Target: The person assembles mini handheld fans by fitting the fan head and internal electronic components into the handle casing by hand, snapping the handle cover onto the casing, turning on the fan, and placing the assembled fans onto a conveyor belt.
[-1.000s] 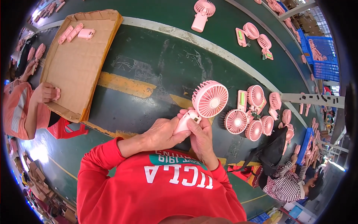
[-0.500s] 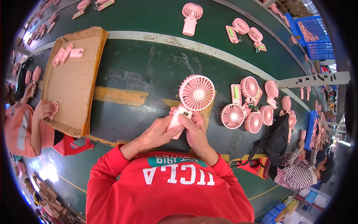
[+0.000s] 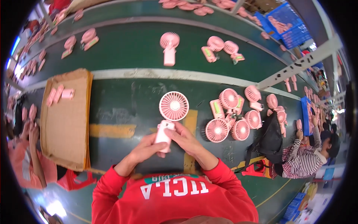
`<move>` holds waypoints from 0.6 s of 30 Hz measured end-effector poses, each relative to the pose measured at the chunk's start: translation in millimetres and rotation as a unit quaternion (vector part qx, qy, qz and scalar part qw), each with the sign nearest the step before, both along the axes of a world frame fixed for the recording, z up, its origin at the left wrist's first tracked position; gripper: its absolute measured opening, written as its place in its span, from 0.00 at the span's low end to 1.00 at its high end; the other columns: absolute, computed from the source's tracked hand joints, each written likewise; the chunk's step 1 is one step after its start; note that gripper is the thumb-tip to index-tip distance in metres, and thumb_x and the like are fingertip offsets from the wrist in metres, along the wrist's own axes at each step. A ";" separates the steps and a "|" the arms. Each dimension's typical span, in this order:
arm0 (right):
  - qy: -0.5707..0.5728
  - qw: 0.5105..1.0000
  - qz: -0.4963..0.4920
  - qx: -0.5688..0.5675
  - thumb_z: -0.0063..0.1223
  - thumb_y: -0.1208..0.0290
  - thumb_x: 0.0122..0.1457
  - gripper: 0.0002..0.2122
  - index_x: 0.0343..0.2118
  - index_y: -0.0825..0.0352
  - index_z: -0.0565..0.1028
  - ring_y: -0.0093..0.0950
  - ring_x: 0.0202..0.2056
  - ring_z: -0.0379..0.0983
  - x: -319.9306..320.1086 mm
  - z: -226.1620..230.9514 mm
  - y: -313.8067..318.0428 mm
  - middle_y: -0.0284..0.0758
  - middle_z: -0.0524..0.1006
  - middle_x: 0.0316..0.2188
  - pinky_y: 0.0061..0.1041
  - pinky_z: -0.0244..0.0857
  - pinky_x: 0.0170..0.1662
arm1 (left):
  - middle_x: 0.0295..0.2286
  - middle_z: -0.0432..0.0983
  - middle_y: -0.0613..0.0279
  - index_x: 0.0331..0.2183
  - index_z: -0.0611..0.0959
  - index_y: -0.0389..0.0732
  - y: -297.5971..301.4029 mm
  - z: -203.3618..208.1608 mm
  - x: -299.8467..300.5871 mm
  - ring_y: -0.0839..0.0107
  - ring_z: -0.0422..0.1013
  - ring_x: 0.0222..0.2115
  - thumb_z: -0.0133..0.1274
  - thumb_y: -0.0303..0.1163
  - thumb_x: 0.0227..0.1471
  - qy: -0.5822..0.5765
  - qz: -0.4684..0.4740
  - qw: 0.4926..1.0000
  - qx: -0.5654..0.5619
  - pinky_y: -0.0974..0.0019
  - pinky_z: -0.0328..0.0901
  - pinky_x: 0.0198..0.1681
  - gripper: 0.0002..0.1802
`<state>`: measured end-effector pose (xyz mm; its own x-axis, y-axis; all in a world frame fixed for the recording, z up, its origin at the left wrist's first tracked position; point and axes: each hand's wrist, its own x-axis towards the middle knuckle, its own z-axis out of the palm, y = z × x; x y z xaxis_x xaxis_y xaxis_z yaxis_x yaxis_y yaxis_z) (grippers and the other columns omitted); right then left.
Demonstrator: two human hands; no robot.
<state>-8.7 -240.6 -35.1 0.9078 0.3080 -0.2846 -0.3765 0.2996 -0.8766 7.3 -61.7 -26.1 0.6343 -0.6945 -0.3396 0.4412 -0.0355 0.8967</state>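
Observation:
I hold a pink hand-held fan (image 3: 170, 115) upright over the dark green table (image 3: 123, 100), its round grille facing me. My left hand (image 3: 147, 148) wraps the lower part of its pale handle from the left. My right hand (image 3: 186, 141) grips the handle from the right, thumb near its top. A cluster of several similar pink fans (image 3: 235, 115) lies on the table just to the right of my hands. My red sleeves come up from the lower edge.
A flat cardboard sheet (image 3: 67, 123) with a few pink parts lies at left. More pink fans sit on the far conveyor strip (image 3: 169, 46). A person in a striped top (image 3: 302, 160) works at right, another person (image 3: 26, 156) at left. Blue crates (image 3: 285, 24) stand at top right.
The fan has turned from tilted right to upright in front of me. The view has shifted so the table and fans sit lower and the far strip shows more.

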 end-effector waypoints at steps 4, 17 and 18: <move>-0.111 0.954 0.019 -0.278 0.49 0.65 0.59 0.18 0.49 0.69 0.68 0.23 0.43 0.70 48.0 16.4 -52.0 0.35 0.74 0.43 0.23 0.63 0.47 | 0.22 0.75 0.58 0.38 0.74 0.31 21.7 23.0 54.3 0.76 0.69 0.17 0.48 0.34 0.51 -0.079 0.167 0.981 0.050 0.75 0.65 0.20 0.16; -0.022 0.631 -0.272 -0.726 0.54 0.51 0.46 0.26 0.41 0.71 0.73 0.41 0.41 0.73 280.2 -24.4 -226.7 0.46 0.76 0.37 0.35 0.66 0.45 | 0.44 0.62 0.43 0.48 0.63 0.34 27.7 -62.9 278.3 0.47 0.63 0.45 0.57 0.39 0.43 -0.519 0.266 0.626 0.518 0.48 0.63 0.42 0.34; 0.027 0.638 -0.274 -0.719 0.54 0.50 0.46 0.27 0.41 0.71 0.73 0.41 0.43 0.72 285.7 -27.3 -230.3 0.46 0.76 0.38 0.35 0.65 0.45 | 0.46 0.61 0.43 0.51 0.60 0.35 22.9 -71.1 274.6 0.46 0.63 0.46 0.57 0.38 0.43 -0.525 0.275 0.625 0.508 0.48 0.62 0.45 0.36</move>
